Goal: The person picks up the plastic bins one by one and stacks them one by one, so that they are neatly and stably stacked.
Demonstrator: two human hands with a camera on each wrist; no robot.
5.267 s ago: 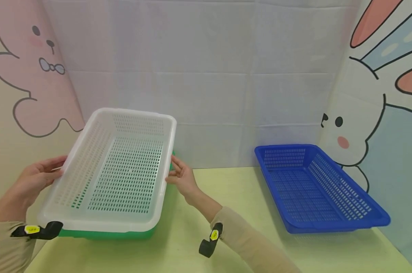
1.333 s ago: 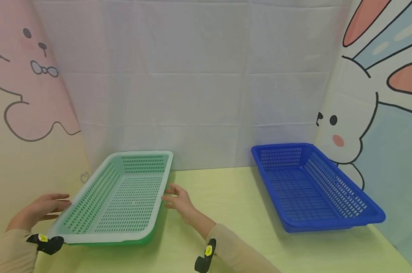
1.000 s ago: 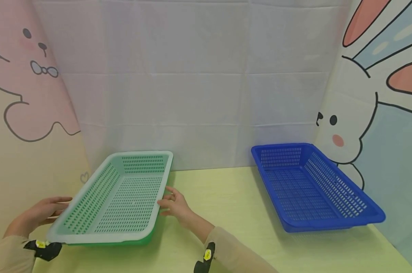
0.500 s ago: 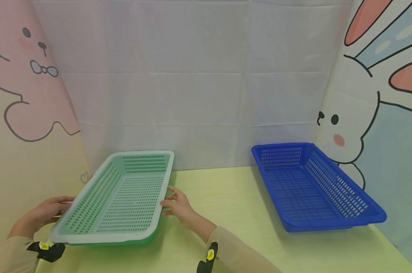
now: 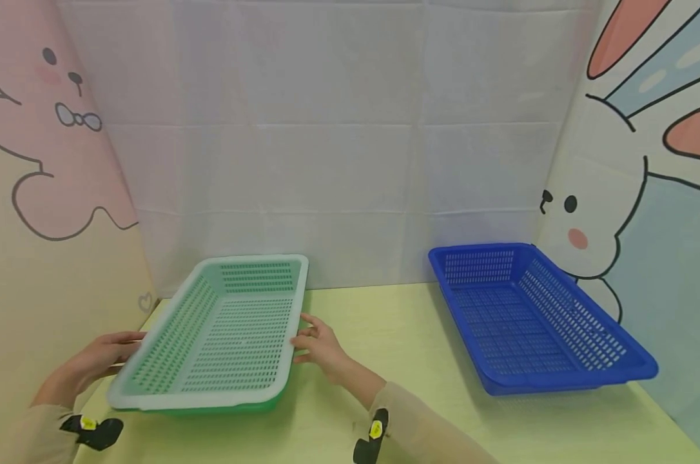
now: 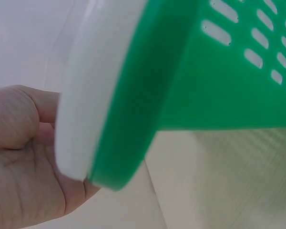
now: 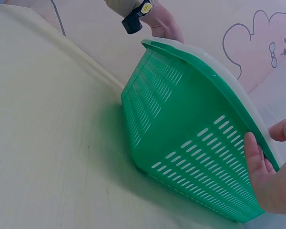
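Nested baskets, a white basket (image 5: 228,335) seated inside a green basket (image 7: 190,138), are held at both long rims on the tabletop (image 5: 385,335): the left hand (image 5: 103,354) and right hand (image 5: 321,345) each grip an edge. A slipping grip could tip the pair. Only the right wrist view shows the green basket tilted off the tabletop
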